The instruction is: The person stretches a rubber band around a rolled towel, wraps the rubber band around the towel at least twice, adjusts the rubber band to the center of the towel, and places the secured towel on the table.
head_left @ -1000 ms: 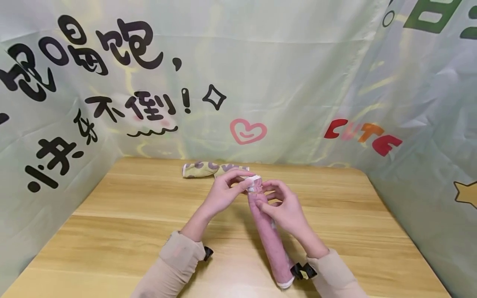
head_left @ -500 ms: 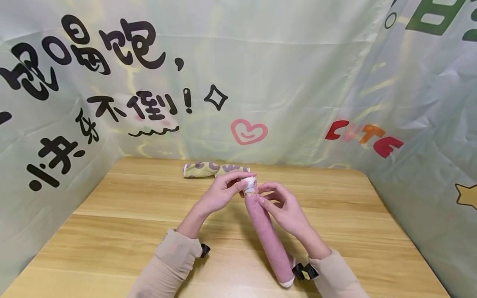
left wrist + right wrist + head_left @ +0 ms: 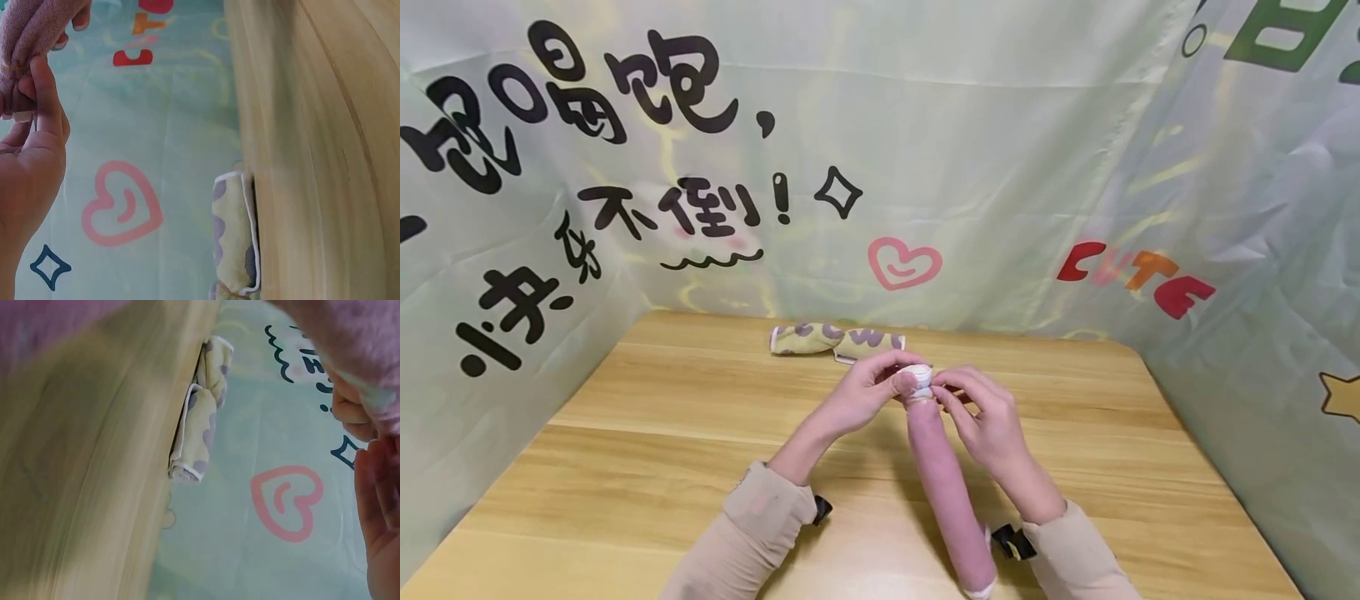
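A rolled pink towel point(image 3: 947, 483) stands out from the tabletop, its upper end gathered by a thin band point(image 3: 921, 401) that looks like a rubber band. My left hand point(image 3: 867, 390) grips the white-edged upper end, thumb in front. From the other side my right hand point(image 3: 991, 419) pinches at the band with thumb and fingertips. In the left wrist view the gathered pink towel point(image 3: 19, 50) shows at the upper left, above the left hand point(image 3: 31, 169). The right wrist view shows the right hand point(image 3: 381, 506) at the right edge, beneath blurred pink cloth.
A rolled yellow towel point(image 3: 805, 339) with purple patches lies at the back of the wooden table point(image 3: 662, 467), narrowed at its middle. A printed curtain point(image 3: 1000, 150) encloses the back and both sides.
My right fingers have moved from the towel's side up to the band. The gathered end has turned, showing more white edge. My left hand keeps its grip, shifting slightly.
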